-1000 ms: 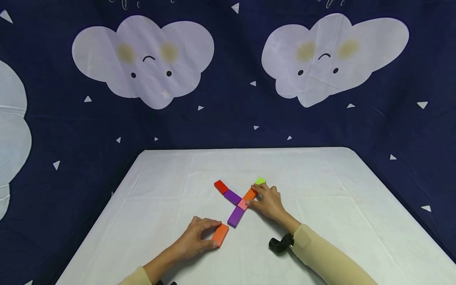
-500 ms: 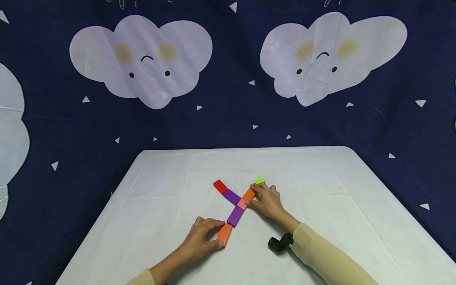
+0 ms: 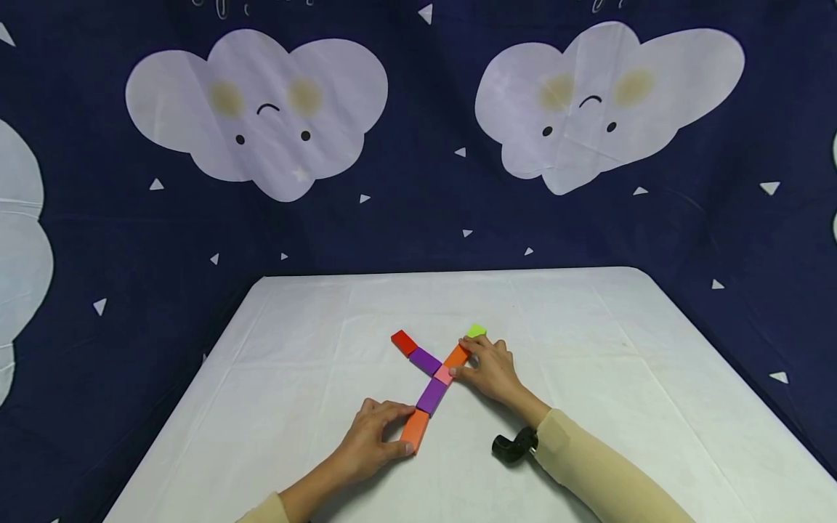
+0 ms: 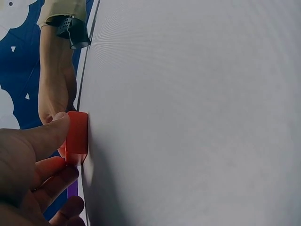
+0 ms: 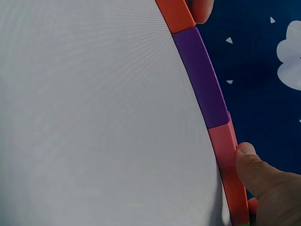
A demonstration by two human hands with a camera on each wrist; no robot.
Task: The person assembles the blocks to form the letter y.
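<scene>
My left hand (image 3: 375, 442) pinches a light orange block (image 3: 416, 428) between thumb and fingers, flat at the near end of a row. Its far end meets a purple block (image 3: 431, 396), which leads to a small pink block (image 3: 443, 374). Beyond lies a darker orange block (image 3: 455, 356), gripped by my right hand (image 3: 490, 372), its fingertip near the far end. In the right wrist view, the right thumb (image 5: 247, 153) lies against the pink block (image 5: 223, 147) near its join with the orange one. A lime-green block (image 3: 477, 330) tops the row, partly covered by the fingers.
A second purple block (image 3: 426, 361) and a red block (image 3: 403, 342) branch off far-left from the pink one. All lie on a white-covered table (image 3: 314, 341). A dark blue cloth with clouds (image 3: 261, 116) hangs behind. A black device (image 3: 513, 447) sits at the right wrist.
My left hand has slid the light orange block right and slightly away from me, closing the gap to the purple block. The right hand has stayed in place.
</scene>
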